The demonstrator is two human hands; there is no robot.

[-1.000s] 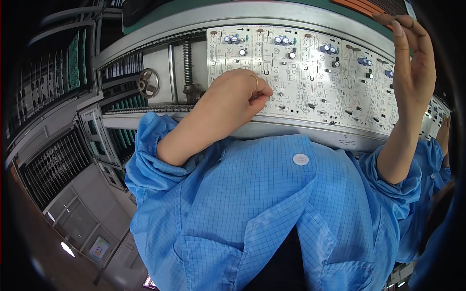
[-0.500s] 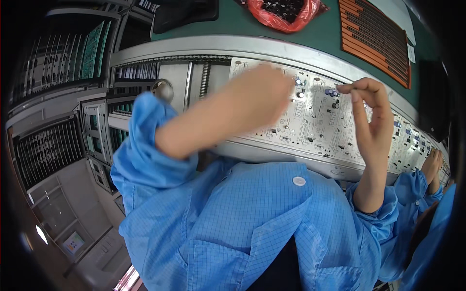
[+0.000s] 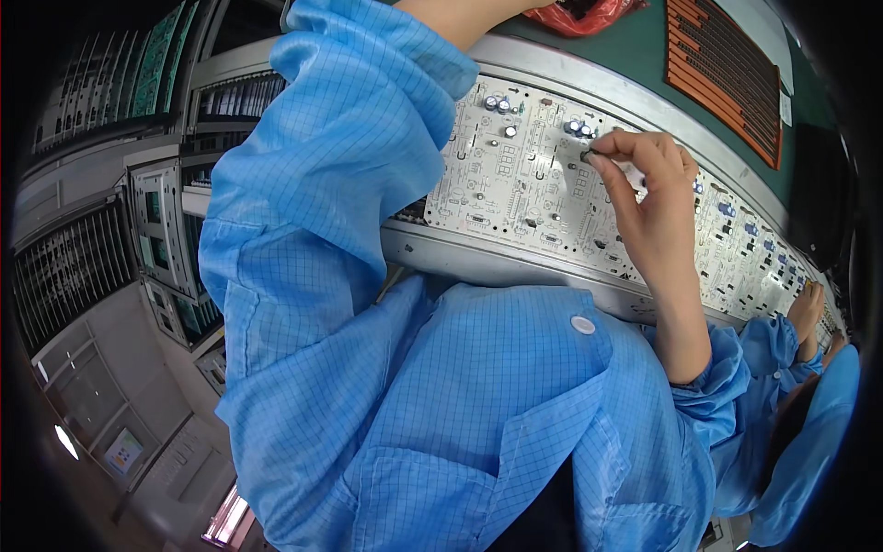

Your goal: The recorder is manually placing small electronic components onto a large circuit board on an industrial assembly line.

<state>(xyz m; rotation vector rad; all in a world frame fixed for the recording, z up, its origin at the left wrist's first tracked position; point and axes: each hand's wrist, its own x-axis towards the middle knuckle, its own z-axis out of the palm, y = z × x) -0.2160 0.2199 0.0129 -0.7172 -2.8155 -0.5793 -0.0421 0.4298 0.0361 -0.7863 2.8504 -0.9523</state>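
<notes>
A white circuit board [image 3: 504, 195] lies in the rail frame in front of me, dotted with small parts. Among them are blue capacitors [image 3: 578, 128] near its far edge. Over this board, thumb and forefinger of my right hand [image 3: 655, 189] are pinched on a small dark electronic component [image 3: 589, 156], just short of those capacitors. My left hand [image 3: 483, 13] reaches to the far side, beside a red plastic bag [image 3: 589, 20] of dark parts. The top edge of the picture cuts off most of that hand, so its fingers are hidden.
Past the metal rail [image 3: 561, 72] lies a green bench top [image 3: 635, 55] with an orange slotted rack [image 3: 727, 78]. More populated boards continue rightward, where a co-worker's hand [image 3: 807, 311] is at work. Racks of boards [image 3: 87, 262] stand at left.
My left hand has swung from above the board out to the red bag. The board has slid left, and my right hand has moved left and closed on a small dark component.
</notes>
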